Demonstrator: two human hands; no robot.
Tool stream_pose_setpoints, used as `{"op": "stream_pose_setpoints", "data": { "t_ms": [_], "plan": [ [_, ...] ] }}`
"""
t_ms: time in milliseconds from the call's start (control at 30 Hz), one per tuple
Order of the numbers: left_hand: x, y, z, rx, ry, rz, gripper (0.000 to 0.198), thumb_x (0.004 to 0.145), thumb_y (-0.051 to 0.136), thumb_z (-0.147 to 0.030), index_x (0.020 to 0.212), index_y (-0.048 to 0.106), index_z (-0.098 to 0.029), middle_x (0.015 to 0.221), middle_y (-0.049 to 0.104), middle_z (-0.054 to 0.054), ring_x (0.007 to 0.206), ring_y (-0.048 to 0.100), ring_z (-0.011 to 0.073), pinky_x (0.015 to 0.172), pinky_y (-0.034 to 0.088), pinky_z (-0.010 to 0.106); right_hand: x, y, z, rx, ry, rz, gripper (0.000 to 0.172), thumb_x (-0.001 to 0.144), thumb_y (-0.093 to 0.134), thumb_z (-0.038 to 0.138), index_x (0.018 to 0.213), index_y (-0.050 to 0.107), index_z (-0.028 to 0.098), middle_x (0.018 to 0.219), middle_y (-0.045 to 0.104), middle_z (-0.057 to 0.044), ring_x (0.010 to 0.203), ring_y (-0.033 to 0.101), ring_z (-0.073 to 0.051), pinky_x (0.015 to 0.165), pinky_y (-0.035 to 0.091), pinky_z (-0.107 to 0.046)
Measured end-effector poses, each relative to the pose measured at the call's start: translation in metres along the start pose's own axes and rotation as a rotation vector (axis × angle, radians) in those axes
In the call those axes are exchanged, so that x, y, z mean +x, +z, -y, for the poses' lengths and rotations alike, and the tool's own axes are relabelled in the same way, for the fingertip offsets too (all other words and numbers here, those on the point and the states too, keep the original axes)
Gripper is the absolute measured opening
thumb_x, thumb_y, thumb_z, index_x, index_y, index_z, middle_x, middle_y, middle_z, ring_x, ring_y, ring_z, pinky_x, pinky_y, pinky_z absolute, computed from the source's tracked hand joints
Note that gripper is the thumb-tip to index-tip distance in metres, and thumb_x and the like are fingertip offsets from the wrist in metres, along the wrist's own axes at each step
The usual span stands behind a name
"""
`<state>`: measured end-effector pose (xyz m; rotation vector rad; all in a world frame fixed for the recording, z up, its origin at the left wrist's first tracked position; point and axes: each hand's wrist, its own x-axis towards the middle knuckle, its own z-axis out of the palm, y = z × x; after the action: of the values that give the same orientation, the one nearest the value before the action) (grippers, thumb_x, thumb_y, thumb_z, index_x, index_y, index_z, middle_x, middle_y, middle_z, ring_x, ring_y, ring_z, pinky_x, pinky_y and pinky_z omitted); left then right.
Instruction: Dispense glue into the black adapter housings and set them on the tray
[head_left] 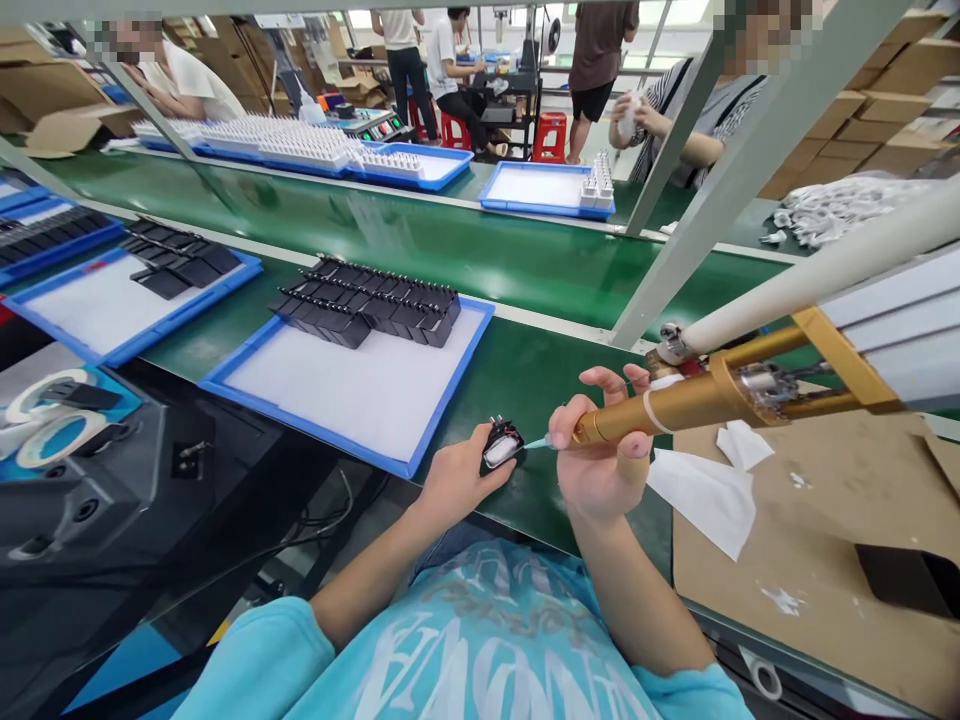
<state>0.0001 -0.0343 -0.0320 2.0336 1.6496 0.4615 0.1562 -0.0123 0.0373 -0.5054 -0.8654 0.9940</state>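
My left hand (456, 478) grips a small black plug-in adapter housing (501, 446). Its open side faces up, showing a white inside, and metal pins stick out at its far end. My right hand (604, 460) is wrapped round a gold-coloured glue dispenser gun (682, 402). The pale blue tip of its nozzle (537, 442) points left and reaches the edge of the housing; whether it touches cannot be made out. Ahead and to the left, a blue-rimmed tray (409, 466) with a white liner bears rows of black adapter housings (367, 303).
Another blue tray (112, 352) with black housings lies farther left. A metal post (750, 180) slants up at the right. Brown cardboard (840, 500) with white wipes (709, 500) covers the right side. Tape rolls (60, 435) lie at left. Across the green belt (405, 235), a co-worker (679, 120) holds something white.
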Motion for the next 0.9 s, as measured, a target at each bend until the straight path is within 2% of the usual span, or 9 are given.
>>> {"op": "stream_pose_setpoints", "data": {
  "t_ms": [100, 267, 500, 733, 900],
  "plan": [
    [-0.002, -0.003, 0.0, -0.057, 0.031, -0.04, 0.04, 0.087, 0.057, -0.043, 0.12, 0.046, -0.023, 0.086, 0.071, 0.002, 0.074, 0.069, 0.0217, 0.061, 0.046, 0.028, 0.0, 0.005, -0.002, 0.009, -0.013, 0.011, 0.041, 0.079, 0.058, 0.056, 0.113, 0.051, 0.034, 0.103, 0.054, 0.001, 0.043, 0.05, -0.005, 0.041, 0.037, -0.027],
    [-0.003, -0.007, -0.002, -0.09, 0.138, -0.179, 0.031, 0.08, 0.064, -0.033, 0.108, 0.056, -0.023, 0.092, 0.068, 0.001, 0.079, 0.065, 0.0188, 0.069, 0.047, 0.028, 0.002, 0.005, -0.005, 0.045, -0.043, 0.011, 0.039, 0.08, 0.059, 0.052, 0.114, 0.053, 0.032, 0.104, 0.055, 0.001, 0.043, 0.052, -0.005, 0.039, 0.035, -0.026],
    [-0.004, -0.012, -0.003, -0.174, 0.155, -0.199, 0.031, 0.078, 0.065, -0.029, 0.108, 0.058, -0.022, 0.089, 0.066, 0.0, 0.076, 0.062, 0.0166, 0.067, 0.047, 0.027, 0.003, 0.001, -0.005, 0.003, -0.035, 0.003, 0.041, 0.078, 0.06, 0.054, 0.112, 0.053, 0.032, 0.105, 0.056, 0.0, 0.041, 0.052, -0.005, 0.038, 0.036, -0.026],
    [-0.004, -0.016, -0.008, -0.171, 0.181, -0.213, 0.031, 0.078, 0.065, -0.028, 0.108, 0.058, -0.022, 0.089, 0.067, 0.0, 0.076, 0.062, 0.0166, 0.067, 0.047, 0.026, 0.003, -0.001, -0.004, 0.025, -0.052, 0.023, 0.027, 0.081, 0.06, 0.051, 0.096, 0.053, 0.03, 0.105, 0.055, 0.002, 0.042, 0.053, -0.004, 0.04, 0.038, -0.025],
    [-0.004, -0.015, -0.008, -0.176, 0.18, -0.215, 0.031, 0.078, 0.065, -0.027, 0.108, 0.058, -0.022, 0.09, 0.067, 0.0, 0.077, 0.063, 0.0168, 0.067, 0.047, 0.026, 0.002, 0.0, -0.002, 0.054, -0.041, 0.02, 0.038, 0.079, 0.06, 0.051, 0.112, 0.053, 0.032, 0.108, 0.055, 0.0, 0.043, 0.054, -0.005, 0.039, 0.036, -0.026]
  ]
}}
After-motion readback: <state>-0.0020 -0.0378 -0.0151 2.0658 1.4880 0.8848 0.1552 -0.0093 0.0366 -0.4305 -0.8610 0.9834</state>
